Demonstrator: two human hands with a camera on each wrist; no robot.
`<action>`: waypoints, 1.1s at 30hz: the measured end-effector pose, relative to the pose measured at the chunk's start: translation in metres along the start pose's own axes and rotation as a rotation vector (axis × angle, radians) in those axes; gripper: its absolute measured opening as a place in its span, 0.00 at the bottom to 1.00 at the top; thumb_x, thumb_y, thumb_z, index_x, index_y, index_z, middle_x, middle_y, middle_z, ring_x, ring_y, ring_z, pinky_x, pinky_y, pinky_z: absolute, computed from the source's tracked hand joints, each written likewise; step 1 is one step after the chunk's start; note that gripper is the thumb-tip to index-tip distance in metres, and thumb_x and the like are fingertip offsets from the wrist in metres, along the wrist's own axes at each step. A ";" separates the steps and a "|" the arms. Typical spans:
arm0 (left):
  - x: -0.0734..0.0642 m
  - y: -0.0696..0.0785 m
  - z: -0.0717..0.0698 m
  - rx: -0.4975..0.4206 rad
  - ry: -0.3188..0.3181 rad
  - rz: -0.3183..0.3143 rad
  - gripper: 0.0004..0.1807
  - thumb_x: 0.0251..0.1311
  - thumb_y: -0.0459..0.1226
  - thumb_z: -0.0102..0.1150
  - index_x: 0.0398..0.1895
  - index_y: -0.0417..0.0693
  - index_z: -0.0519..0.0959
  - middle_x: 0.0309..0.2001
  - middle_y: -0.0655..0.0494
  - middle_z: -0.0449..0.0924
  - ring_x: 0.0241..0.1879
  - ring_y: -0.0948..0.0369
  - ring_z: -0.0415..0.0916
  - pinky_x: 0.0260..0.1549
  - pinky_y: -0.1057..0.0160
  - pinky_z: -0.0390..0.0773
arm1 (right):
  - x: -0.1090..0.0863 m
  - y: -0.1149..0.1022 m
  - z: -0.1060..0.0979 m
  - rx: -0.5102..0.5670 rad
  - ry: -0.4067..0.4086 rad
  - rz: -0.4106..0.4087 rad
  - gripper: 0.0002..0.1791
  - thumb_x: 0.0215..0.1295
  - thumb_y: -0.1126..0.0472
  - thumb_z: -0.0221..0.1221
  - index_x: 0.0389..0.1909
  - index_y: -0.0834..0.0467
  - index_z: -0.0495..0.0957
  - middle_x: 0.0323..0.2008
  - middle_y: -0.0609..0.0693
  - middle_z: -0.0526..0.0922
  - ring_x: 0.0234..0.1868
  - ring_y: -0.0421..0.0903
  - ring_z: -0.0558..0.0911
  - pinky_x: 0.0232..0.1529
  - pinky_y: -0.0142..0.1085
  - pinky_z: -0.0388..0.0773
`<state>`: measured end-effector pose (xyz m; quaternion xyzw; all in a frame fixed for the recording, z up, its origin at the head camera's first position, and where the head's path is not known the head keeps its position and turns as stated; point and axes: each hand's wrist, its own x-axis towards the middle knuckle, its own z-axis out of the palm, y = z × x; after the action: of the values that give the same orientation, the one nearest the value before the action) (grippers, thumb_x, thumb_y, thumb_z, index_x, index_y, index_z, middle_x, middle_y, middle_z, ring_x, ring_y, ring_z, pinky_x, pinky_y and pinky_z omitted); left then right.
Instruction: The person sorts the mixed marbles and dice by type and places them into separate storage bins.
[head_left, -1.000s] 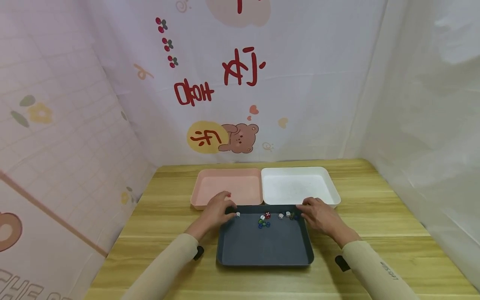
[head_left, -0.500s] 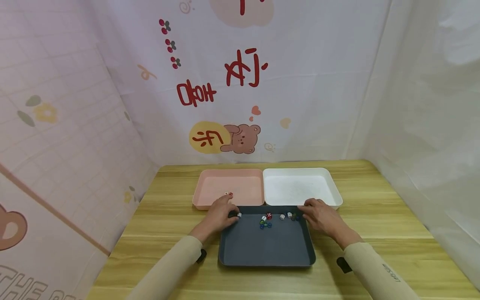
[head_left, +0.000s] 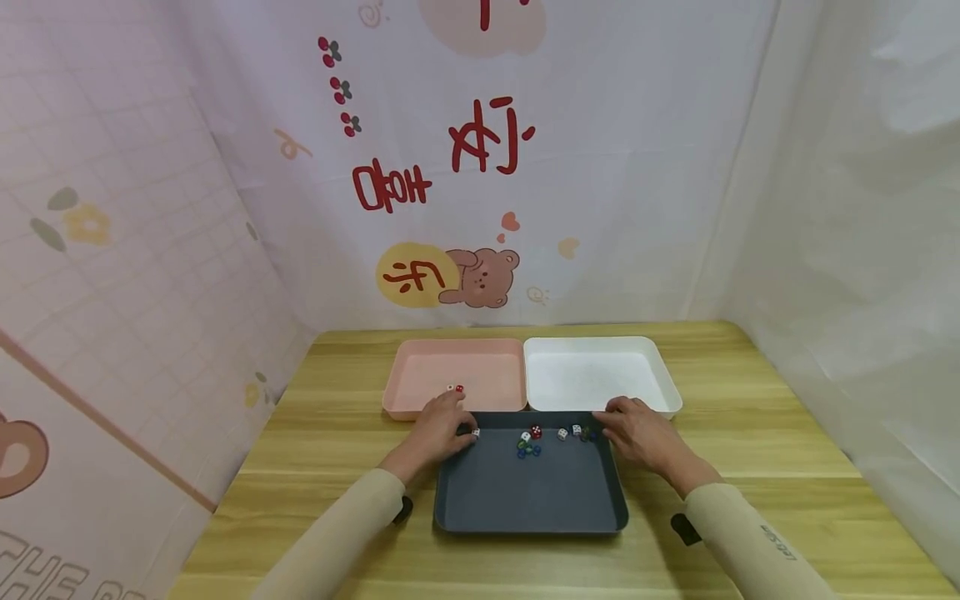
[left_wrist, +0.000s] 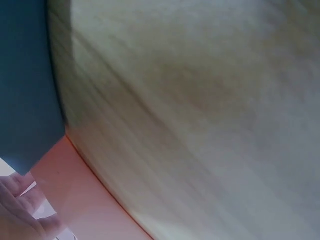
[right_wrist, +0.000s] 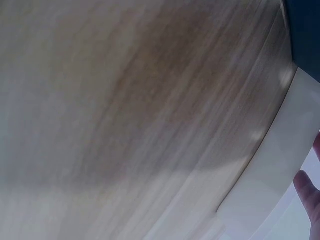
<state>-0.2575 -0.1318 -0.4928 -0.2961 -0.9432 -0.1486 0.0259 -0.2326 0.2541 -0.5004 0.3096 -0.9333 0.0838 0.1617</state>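
Note:
My left hand [head_left: 437,427] reaches over the far left corner of the dark grey tray [head_left: 532,500], thumb and fingertips pinching a white die [head_left: 476,434] at the tray's wall. In the left wrist view, the fingers [left_wrist: 22,200] show only at the lower left edge. My right hand [head_left: 643,432] rests at the far right corner of the same tray, fingers reaching over its rim, near a white die [head_left: 577,430] and some dark, glassy pieces [head_left: 588,435]. Another white die [head_left: 562,434], a red die [head_left: 536,432] and a white die [head_left: 526,437] lie between the hands.
Green and blue glassy pieces [head_left: 528,450] lie below the middle dice. Behind the dark tray stand a pink tray [head_left: 487,367], with a red die [head_left: 460,389] and a small white die [head_left: 450,387] in it, and a white tray [head_left: 592,367]. A patterned cloth rises behind the table.
My left hand has drawn back from the pink tray, where the red die now lies free, and closed in on the white die in the dark tray's corner. The right hand stays put.

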 end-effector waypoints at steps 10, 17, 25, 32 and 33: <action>0.003 0.004 -0.001 0.029 -0.029 -0.011 0.07 0.59 0.41 0.70 0.37 0.51 0.87 0.66 0.37 0.68 0.70 0.40 0.57 0.64 0.33 0.57 | -0.002 -0.001 0.000 0.010 -0.012 0.007 0.16 0.64 0.64 0.65 0.53 0.57 0.84 0.46 0.56 0.79 0.45 0.57 0.79 0.41 0.49 0.80; 0.005 0.005 -0.001 0.032 -0.034 -0.007 0.06 0.60 0.42 0.70 0.36 0.51 0.87 0.65 0.38 0.68 0.70 0.41 0.58 0.64 0.33 0.57 | -0.002 0.000 0.000 0.003 0.028 -0.016 0.17 0.61 0.65 0.67 0.52 0.57 0.84 0.45 0.56 0.79 0.43 0.57 0.80 0.39 0.49 0.80; 0.005 0.003 -0.002 0.014 -0.026 -0.017 0.04 0.61 0.43 0.69 0.35 0.54 0.86 0.65 0.39 0.68 0.71 0.42 0.56 0.65 0.34 0.56 | 0.000 -0.001 0.000 0.013 0.021 -0.010 0.16 0.62 0.65 0.66 0.52 0.57 0.84 0.46 0.57 0.79 0.44 0.58 0.79 0.41 0.50 0.80; 0.004 0.003 -0.008 -0.006 -0.016 -0.023 0.04 0.61 0.44 0.68 0.35 0.55 0.86 0.65 0.40 0.68 0.70 0.44 0.57 0.67 0.36 0.53 | 0.000 -0.002 0.000 0.009 0.020 -0.012 0.16 0.62 0.65 0.66 0.52 0.58 0.84 0.45 0.56 0.79 0.43 0.57 0.79 0.40 0.49 0.80; 0.004 0.003 -0.009 -0.006 -0.013 -0.023 0.04 0.61 0.44 0.68 0.35 0.56 0.86 0.65 0.40 0.68 0.70 0.45 0.58 0.67 0.36 0.53 | -0.001 -0.002 0.000 0.006 0.022 -0.013 0.17 0.62 0.65 0.66 0.52 0.58 0.84 0.45 0.56 0.79 0.43 0.57 0.79 0.40 0.49 0.80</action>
<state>-0.2600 -0.1299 -0.4831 -0.2864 -0.9462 -0.1498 0.0169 -0.2309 0.2530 -0.5006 0.3152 -0.9291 0.0891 0.1715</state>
